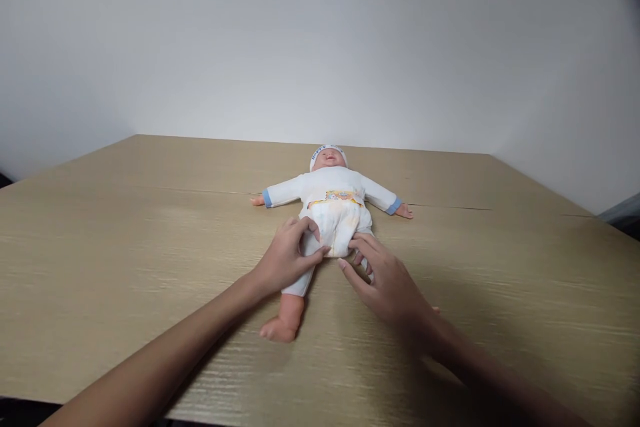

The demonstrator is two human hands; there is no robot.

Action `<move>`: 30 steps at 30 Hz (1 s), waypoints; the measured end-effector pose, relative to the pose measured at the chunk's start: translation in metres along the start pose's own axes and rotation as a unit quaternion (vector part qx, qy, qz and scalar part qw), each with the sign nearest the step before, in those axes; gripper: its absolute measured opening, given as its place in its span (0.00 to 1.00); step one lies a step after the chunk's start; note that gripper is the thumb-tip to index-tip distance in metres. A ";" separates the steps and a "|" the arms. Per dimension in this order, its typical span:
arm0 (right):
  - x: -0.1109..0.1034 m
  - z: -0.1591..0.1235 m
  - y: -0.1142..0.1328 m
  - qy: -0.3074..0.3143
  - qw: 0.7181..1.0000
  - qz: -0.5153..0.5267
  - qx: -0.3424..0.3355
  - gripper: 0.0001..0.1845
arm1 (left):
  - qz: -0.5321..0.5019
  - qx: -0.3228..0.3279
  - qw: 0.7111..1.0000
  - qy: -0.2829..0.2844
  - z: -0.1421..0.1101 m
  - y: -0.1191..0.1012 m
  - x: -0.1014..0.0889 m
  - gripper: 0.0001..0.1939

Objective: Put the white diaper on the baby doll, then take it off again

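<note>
A baby doll lies on its back on the table, head away from me and arms spread. It wears a white outfit with blue cuffs and a white cap with blue lettering. Around its hips is a white diaper with a colourful printed waistband. My left hand is at the diaper's left leg edge, thumb and index finger curled close together on it. At the right leg edge, my right hand has thumb and fingers apart, fingertips touching the diaper's side. The doll's right-side leg is mostly hidden behind this hand.
The wooden table has a narrow seam running across it behind the doll's middle. A white partition rises along the back edge and continues on the sides. Above it show ceiling lights and a dark grille.
</note>
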State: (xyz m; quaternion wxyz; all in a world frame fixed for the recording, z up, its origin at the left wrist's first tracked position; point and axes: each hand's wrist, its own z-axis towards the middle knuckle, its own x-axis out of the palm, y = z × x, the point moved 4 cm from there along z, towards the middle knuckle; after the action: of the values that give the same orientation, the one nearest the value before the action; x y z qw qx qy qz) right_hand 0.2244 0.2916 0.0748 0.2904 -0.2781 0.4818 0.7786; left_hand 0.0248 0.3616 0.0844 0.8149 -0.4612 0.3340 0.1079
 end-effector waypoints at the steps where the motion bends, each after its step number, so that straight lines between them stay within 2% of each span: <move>1: -0.001 0.000 0.000 -0.003 1.000 0.000 0.000 0.04 | -0.012 -0.006 1.000 -0.001 -0.001 0.001 0.000 0.14; 7: -0.004 0.000 0.000 0.012 1.000 0.013 -0.005 0.05 | -0.110 -0.042 0.992 -0.044 -0.003 0.007 0.003 0.19; 11: -0.005 0.001 -0.001 0.015 1.000 0.019 -0.005 0.08 | -0.146 -0.099 0.982 -0.072 -0.007 0.013 0.006 0.25; 14: -0.005 0.001 -0.001 0.022 0.999 0.037 0.005 0.09 | -0.161 -0.123 0.978 -0.058 -0.009 0.009 0.004 0.24; 19: -0.006 0.001 0.004 0.030 0.998 0.055 0.024 0.10 | -0.097 -0.114 0.988 -0.025 -0.007 -0.001 -0.001 0.15; 24: -0.004 0.001 0.006 0.026 0.999 0.044 0.014 0.09 | -0.124 -0.118 0.985 0.020 -0.001 0.006 0.003 0.20; 30: -0.005 -0.001 0.008 0.007 1.000 0.024 0.013 0.05 | -0.172 -0.134 0.976 0.024 -0.001 0.012 0.004 0.22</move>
State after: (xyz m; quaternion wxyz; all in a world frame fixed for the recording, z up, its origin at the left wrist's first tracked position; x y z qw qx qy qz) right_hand 0.2223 0.2874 0.0824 0.2721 -0.2680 0.5007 0.7768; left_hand 0.0216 0.3664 0.0733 0.7437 -0.6191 0.2521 -0.0012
